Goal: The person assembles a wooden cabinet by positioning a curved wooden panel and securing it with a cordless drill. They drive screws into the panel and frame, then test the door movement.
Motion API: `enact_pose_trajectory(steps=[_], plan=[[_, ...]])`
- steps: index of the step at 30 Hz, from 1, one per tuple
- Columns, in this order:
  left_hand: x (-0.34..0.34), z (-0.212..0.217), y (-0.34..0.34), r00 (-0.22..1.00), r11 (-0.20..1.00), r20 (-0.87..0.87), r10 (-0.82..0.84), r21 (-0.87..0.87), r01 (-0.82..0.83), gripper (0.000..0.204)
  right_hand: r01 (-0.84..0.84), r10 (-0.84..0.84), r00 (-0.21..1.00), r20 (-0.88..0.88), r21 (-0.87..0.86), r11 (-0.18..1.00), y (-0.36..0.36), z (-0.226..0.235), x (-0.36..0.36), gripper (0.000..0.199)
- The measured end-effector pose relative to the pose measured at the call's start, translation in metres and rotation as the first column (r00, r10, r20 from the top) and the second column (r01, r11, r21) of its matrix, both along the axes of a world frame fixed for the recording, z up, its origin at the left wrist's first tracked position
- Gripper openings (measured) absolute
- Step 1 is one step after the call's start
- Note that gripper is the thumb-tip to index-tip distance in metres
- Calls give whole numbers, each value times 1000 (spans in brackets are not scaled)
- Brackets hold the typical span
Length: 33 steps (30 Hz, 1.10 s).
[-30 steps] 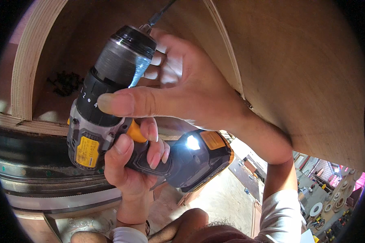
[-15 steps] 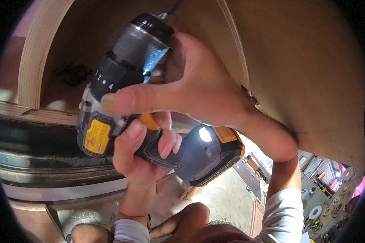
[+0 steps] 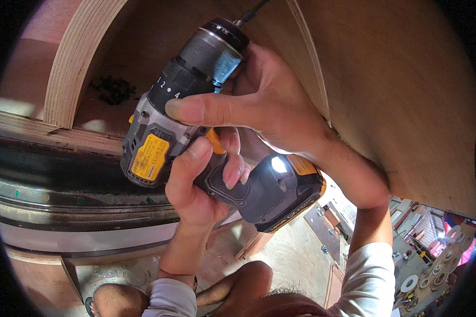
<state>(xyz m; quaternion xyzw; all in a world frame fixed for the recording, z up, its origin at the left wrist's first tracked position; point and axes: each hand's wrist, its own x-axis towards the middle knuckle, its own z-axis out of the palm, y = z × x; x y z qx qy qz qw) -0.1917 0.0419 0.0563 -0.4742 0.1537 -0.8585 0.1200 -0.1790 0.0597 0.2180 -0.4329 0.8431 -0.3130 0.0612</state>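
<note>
A black, grey and yellow cordless drill (image 3: 158, 103) is held up in front of me, tilted with its chuck (image 3: 214, 50) toward the upper right. A dark bit (image 3: 255, 11) runs from the chuck up to the picture's top edge; its tip is out of sight. My left hand (image 3: 198, 193) is wrapped round the handle, fingers by the orange trigger (image 3: 215, 141). My right hand (image 3: 285, 111) grips the drill's front from the right, its thumb on the housing behind the numbered collar. A lamp (image 3: 278, 165) glows white on the drill's base.
A wooden upright (image 3: 82, 58) and a large wooden panel (image 3: 402, 100) enclose the space around the drill. Small dark pieces (image 3: 113, 90) lie heaped inside. Below left runs a dark, shiny rail (image 3: 63, 179). A cluttered bench with tools and a white ring (image 3: 409, 283) stands lower right.
The drill and both hands have shifted slightly right and up in the picture. The grip of both hands looks the same.
</note>
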Motion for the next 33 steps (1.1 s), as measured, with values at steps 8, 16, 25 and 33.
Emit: enact_pose_trajectory(steps=[8,16,25,33], plan=[[-1,5,0,999,999,-13,40,-13,-40,35,-29,29,998,-48,-4,1000,4,2,-4,50],[4,11,2,999,999,31,43,-26,-42,35,-13,14,995,-98,3,1000,6,9,0,52],[-1,3,-5,991,995,91,95,-43,-92,34,-32,31,999,-22,-8,999,-3,0,1,38],[0,4,2,991,997,116,66,-49,-61,39,63,-63,998,-2,12,998,0,2,8,39]])
